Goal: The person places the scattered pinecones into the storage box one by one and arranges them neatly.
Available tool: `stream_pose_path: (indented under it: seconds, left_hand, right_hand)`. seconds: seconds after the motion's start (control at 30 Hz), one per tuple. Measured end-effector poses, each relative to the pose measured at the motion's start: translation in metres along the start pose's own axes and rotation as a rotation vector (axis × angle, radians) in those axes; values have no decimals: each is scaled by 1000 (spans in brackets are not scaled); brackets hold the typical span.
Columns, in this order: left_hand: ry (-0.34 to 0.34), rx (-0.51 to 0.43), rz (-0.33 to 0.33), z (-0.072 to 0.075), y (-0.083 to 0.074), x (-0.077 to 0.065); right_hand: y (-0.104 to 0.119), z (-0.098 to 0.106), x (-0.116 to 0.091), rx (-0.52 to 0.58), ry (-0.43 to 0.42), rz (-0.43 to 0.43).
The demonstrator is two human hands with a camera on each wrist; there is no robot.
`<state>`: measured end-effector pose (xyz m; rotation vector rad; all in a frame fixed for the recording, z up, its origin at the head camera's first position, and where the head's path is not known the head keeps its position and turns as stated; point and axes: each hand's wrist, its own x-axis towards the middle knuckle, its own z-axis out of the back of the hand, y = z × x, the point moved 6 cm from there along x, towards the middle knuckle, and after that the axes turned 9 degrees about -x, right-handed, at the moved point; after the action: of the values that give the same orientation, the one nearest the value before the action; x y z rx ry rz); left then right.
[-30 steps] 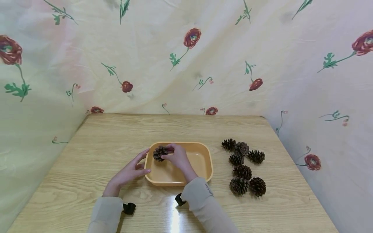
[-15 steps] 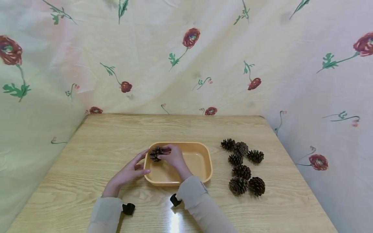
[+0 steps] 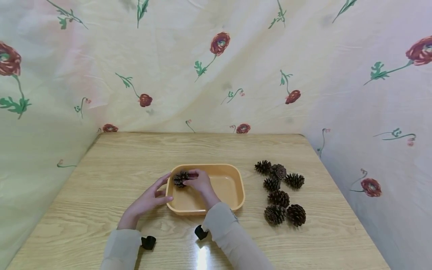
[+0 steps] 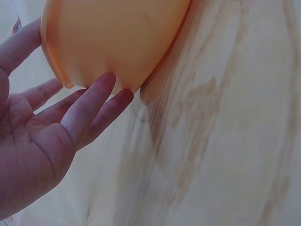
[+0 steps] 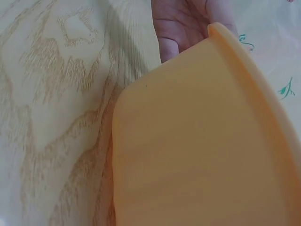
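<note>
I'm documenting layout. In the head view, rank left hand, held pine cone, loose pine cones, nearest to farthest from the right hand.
1. Held pine cone: in right hand, inside tray.
2. Left hand: at tray's left end.
3. Loose pine cones: right of tray.

Place: screened-off nook; the surrounding room is hidden, so its type cannot be determined.
Table [image 3: 128,153]: pale wood-grain top.
Floral cloth [image 3: 172,56]: creased, red-flowered, standing behind the table and along both sides.
</note>
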<state>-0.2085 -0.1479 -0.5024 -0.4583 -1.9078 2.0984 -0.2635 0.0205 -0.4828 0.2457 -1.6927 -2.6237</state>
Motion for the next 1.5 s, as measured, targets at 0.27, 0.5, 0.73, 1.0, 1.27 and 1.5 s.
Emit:
stream_pose_path:
  seconds: [0.27,0.5,0.73,1.0,1.27,1.5]
  left_hand:
    - [-8,18,-2,2,-2,-1]
    - [-1,17,-4,3,-3,-3]
    - [10,16,-17,3,-4,-3]
    - [6,11,-10,2,-3,-1]
    - [9,16,-6,2,-4,0]
    - [7,15,2,2,-4,-1]
  right_hand:
    - [-1,-5,0,-26,4,-3]
    - [-2,-6,-2,-30,-18,-15]
    - [-7,-6,2,20,-17,-28]
    - [-57,-17,48,158,26,87]
    - [2,21,-11,208,50,2]
    - [3,42,-32,216,136,94]
